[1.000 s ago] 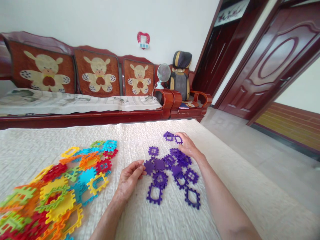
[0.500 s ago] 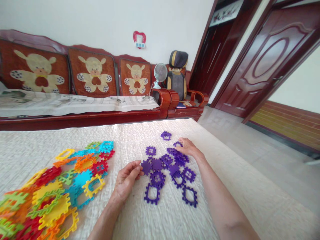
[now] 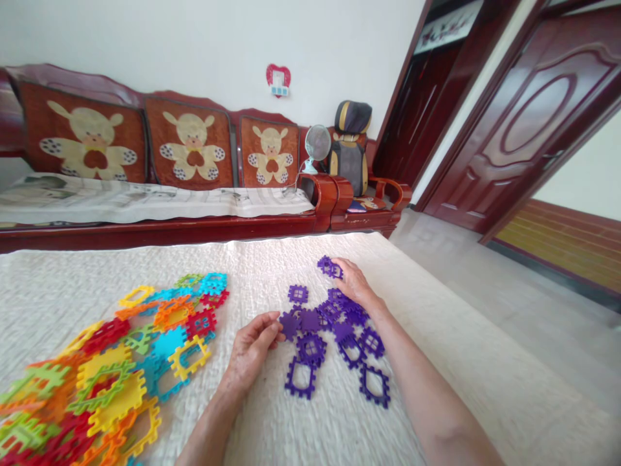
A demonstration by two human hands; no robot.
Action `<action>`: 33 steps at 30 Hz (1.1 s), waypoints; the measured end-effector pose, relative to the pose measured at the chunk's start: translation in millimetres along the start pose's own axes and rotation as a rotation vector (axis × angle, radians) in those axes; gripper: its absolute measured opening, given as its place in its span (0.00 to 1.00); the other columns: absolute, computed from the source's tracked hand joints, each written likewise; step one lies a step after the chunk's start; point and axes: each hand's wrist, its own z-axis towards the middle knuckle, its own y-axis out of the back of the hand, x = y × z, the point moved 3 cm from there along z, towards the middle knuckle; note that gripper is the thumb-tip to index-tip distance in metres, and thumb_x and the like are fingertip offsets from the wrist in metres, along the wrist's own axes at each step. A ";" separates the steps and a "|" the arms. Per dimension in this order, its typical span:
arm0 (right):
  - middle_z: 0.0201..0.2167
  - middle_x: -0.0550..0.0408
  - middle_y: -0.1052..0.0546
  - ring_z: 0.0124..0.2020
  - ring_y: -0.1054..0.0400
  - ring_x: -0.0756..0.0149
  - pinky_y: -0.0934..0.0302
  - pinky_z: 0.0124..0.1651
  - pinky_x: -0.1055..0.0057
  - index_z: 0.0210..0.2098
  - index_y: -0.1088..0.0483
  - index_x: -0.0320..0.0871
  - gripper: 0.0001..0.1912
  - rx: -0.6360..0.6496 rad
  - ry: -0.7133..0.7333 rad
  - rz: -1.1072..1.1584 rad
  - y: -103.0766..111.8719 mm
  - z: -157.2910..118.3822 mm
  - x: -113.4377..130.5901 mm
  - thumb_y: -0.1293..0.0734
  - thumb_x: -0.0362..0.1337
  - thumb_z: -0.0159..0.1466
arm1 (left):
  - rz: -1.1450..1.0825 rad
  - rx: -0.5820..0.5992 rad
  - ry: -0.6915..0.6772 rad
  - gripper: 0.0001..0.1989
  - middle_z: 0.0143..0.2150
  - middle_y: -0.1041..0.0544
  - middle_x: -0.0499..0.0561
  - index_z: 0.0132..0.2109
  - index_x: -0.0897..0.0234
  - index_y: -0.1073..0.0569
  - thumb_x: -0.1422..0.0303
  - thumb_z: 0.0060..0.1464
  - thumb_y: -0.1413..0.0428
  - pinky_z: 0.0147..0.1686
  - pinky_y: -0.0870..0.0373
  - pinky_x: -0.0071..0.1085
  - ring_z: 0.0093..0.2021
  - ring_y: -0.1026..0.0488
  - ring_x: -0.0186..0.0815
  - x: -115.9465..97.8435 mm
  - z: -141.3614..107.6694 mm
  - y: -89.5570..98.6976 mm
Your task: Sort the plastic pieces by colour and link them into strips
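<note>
Interlocking purple plastic tiles with notched edges lie in a loose cluster, some solid like the square tile [image 3: 309, 319], some window-shaped like the window tile [image 3: 311, 349], others open frames like the frame tile [image 3: 301, 377]. My right hand [image 3: 353, 282] is at the far end of the cluster, its fingers closed on a purple tile [image 3: 336, 270] beside another purple tile [image 3: 324, 263]. My left hand [image 3: 253, 343] rests at the cluster's left, fingers loosely bent and apart, fingertips close to a solid purple tile [image 3: 290, 325]; whether they touch is unclear.
A heap of red, yellow, orange, green and blue tiles [image 3: 116, 375] spreads over the left of the pale quilted cover [image 3: 272, 259]. Behind stand a wooden sofa [image 3: 194, 226] with bear cushions, a small fan [image 3: 317, 144] and an armchair [image 3: 373, 217].
My right hand has moved a purple tile away from the cluster, up and left, to the separate tile at the far end. My left hand stays beside the cluster. The view has shifted slightly.
</note>
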 end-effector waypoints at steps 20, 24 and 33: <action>0.58 0.34 0.38 0.58 0.40 0.45 0.44 0.57 0.54 0.67 0.57 0.37 0.48 0.177 -0.741 -0.159 -15.9 23.3 20.1 0.36 0.56 0.57 | -0.015 0.022 -0.035 0.21 0.30 0.22 0.50 0.40 0.66 0.23 0.57 0.40 0.35 0.27 0.34 0.25 0.28 0.27 0.32 0.6 0.6 -0.5; 0.59 0.34 0.39 0.59 0.41 0.43 0.43 0.56 0.51 0.68 0.59 0.38 0.48 0.219 -0.799 -0.229 -21.5 30.9 32.4 0.37 0.54 0.58 | -0.017 0.023 -0.048 0.21 0.30 0.22 0.51 0.40 0.66 0.23 0.57 0.40 0.36 0.27 0.34 0.26 0.28 0.26 0.32 -0.2 0.6 -0.4; 0.57 0.36 0.39 0.57 0.39 0.45 0.41 0.55 0.55 0.66 0.55 0.39 0.43 0.220 -0.765 -0.257 -27.0 32.6 22.9 0.36 0.47 0.57 | -0.013 0.034 -0.055 0.20 0.30 0.22 0.50 0.41 0.66 0.23 0.58 0.42 0.36 0.27 0.33 0.25 0.28 0.26 0.32 3.3 2.0 0.3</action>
